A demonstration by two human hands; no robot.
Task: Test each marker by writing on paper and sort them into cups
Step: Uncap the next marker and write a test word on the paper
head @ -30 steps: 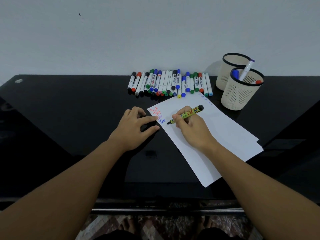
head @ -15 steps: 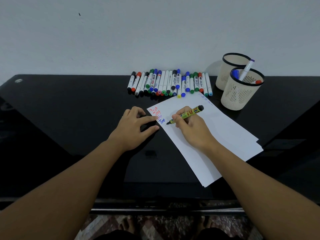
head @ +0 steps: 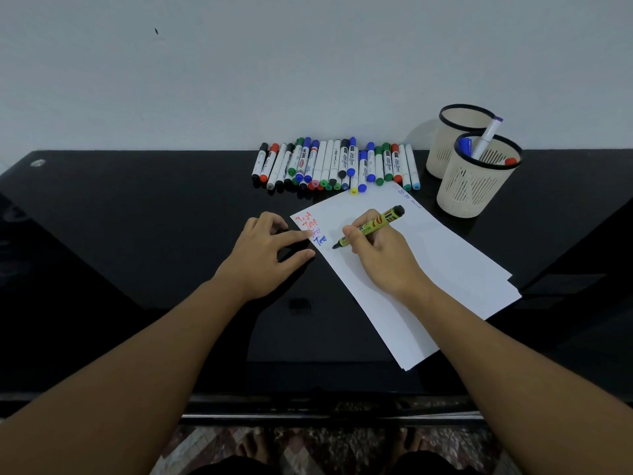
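While the right hand (head: 383, 255) pinches a yellow-green marker (head: 368, 227), tip on the paper (head: 428, 269), the left hand (head: 263, 255) presses straight fingers on its corner. Unsorted markers (head: 335, 164) lie at twelve o'clock, two mesh cups (head: 474, 176) at two.

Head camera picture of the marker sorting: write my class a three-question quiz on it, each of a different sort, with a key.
1. True or false: the right hand holds a yellow-green marker with its tip at the paper.
2. Which cup holds markers? A. the near cup B. the far cup
3. Fill in: the left hand rests its fingers on the paper's ____ edge.

Key: 1 true; 2 A; 3 left.
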